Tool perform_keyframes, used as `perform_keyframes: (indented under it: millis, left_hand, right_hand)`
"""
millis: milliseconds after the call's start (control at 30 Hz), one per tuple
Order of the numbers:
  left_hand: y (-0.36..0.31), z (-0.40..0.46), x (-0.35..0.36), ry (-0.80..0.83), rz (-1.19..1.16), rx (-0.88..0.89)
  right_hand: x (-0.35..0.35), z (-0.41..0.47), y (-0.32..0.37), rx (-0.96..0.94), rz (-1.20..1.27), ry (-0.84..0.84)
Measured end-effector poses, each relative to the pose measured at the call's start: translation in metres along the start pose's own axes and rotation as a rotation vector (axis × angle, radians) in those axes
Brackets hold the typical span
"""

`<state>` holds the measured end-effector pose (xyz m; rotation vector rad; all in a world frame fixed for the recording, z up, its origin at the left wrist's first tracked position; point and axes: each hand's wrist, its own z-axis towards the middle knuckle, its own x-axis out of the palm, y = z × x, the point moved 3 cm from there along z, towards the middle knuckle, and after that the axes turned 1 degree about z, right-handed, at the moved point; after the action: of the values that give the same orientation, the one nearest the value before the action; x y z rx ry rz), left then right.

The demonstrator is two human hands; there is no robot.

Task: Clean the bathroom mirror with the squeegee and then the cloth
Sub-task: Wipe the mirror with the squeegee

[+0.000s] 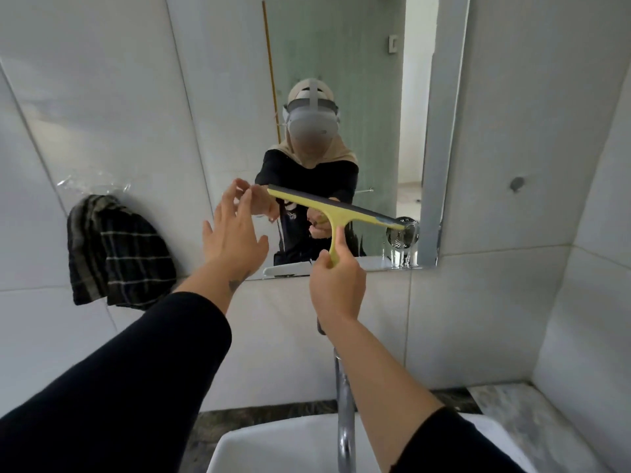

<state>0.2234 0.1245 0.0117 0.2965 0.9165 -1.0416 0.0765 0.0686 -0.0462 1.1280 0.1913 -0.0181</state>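
Note:
My right hand (336, 285) grips the yellow handle of a squeegee (336, 213), whose dark rubber blade slants across the lower part of the mirror (341, 63), left end higher. My left hand (232, 230) hovers open with fingers spread, just left of the blade's upper end, near the mirror's lower left edge. A dark striped cloth (116, 254) hangs on the tiled wall to the left of the mirror, below a clear plastic hook.
A chrome tap (345, 421) rises from a white sink (273, 448) right under my arms. A chrome holder (403, 233) sits at the mirror's lower right corner. A marble counter (505, 404) runs along the right wall. The mirror reflects a person with a headset.

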Motion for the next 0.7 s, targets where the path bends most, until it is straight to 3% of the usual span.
perform_keyframes:
  millis: [367,500,700]
  left_hand:
    - [0.048,-0.030,0.020,0.051,0.007,-0.131]
    - [0.045,-0.038,0.030,0.088,0.001,-0.138]
    - [0.024,-0.044,0.045,0.142,-0.049,-0.141]
  right_hand:
    - [0.048,-0.031,-0.001,-0.239,-0.270,0.196]
    - [0.040,-0.030,-0.009,-0.376,-0.535,0.294]
    - [0.002,-0.003,-0.005,-0.558,-0.895,0.305]
